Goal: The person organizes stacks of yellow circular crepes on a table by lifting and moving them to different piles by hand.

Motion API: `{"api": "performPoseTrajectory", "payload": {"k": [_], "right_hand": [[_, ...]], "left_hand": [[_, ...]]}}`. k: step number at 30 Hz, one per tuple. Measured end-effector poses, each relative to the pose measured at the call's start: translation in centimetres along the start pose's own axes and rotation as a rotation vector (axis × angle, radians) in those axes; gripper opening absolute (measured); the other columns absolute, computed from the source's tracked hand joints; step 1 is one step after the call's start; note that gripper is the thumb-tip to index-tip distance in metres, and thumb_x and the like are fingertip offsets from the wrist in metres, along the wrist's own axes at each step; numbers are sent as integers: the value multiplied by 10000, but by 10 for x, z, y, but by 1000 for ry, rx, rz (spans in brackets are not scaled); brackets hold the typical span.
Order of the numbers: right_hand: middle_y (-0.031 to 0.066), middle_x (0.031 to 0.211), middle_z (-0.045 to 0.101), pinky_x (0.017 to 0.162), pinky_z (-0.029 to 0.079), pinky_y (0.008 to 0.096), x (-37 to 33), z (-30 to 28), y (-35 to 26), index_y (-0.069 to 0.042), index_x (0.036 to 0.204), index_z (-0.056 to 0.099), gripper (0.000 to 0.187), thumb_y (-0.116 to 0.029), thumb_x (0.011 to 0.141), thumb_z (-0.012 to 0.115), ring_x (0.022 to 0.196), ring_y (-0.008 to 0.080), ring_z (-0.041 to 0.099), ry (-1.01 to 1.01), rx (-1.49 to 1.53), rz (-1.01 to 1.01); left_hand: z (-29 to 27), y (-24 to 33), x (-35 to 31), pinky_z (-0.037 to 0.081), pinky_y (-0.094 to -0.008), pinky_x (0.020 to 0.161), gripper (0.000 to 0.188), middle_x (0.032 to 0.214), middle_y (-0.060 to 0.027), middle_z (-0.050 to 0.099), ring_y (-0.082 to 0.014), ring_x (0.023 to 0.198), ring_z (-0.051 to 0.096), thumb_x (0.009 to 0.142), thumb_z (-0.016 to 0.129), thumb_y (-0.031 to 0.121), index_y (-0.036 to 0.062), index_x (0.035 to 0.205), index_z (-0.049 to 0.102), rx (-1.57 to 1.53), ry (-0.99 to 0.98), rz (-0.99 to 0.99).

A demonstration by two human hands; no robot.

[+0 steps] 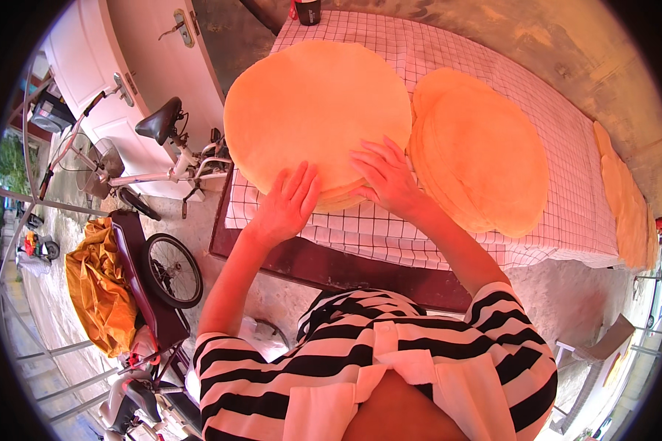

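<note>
1. On the table (301, 270), over a white checked cloth (570, 209): a left stack of round, flat orange sheets (309, 110), with lower layers showing along the near edge.
2. Left hand (285, 206) lying palm down on the near edge of the left stack, fingers stretched out and slightly parted.
3. Right hand (386, 175) resting near the left hand, on the right near part of the same stack; fingers spread, thumb apart from them by the rim; impossible to tell whether under a sheet.
4. Just beside, to the right: a right stack of similar sheets (485, 158), with uneven edges.
5. At the cloth's right end: a further orange pile (627, 209).
6. Beyond the left stack: a dark cup (309, 12).
7. Left of the table: a white bicycle (162, 175) and an orange tarp (99, 287).
</note>
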State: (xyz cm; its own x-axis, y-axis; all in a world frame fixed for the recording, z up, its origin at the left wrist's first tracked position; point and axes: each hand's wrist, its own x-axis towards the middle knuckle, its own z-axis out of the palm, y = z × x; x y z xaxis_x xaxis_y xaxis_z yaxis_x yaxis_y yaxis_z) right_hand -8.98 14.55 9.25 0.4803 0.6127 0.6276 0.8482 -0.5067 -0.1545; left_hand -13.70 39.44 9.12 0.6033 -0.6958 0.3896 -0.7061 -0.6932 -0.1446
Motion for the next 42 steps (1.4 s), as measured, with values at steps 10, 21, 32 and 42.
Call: {"api": "performPoseTrajectory", "payload": {"k": [10,21,32,42], "right_hand": [[32,1160,530,1029,221,534,-1,2,-1,-78,1065,550,490,-320,676,724,1180,264,422,-7,86,129],[16,1118,570,1065,131,527,2,-5,-1,-94,1064,563,399,-338,763,662,1210,260,401,-79,210,328],[43,899,629,995,323,499,36,-7,27,-76,997,565,204,-85,793,559,884,187,606,-188,-46,-77],[73,1118,585,968,357,417,3,2,14,-65,1053,558,257,-94,802,512,1094,215,528,-75,-134,-154]], "left_hand": [[12,3,14,390,-528,878,349,1150,-237,526,-377,1102,495,755,498,36,-71,1086,474,-36,143,-195],[23,4,10,421,-497,876,278,1039,-200,583,-342,1028,559,750,521,0,-56,1021,505,-76,297,-208],[-4,-10,24,441,-416,831,287,1059,-174,588,-327,971,573,797,568,91,-46,1044,514,-307,252,-158],[22,-15,-1,415,-424,897,329,1148,-137,572,-290,1099,532,745,513,-6,-4,1073,534,24,261,-74]]}}
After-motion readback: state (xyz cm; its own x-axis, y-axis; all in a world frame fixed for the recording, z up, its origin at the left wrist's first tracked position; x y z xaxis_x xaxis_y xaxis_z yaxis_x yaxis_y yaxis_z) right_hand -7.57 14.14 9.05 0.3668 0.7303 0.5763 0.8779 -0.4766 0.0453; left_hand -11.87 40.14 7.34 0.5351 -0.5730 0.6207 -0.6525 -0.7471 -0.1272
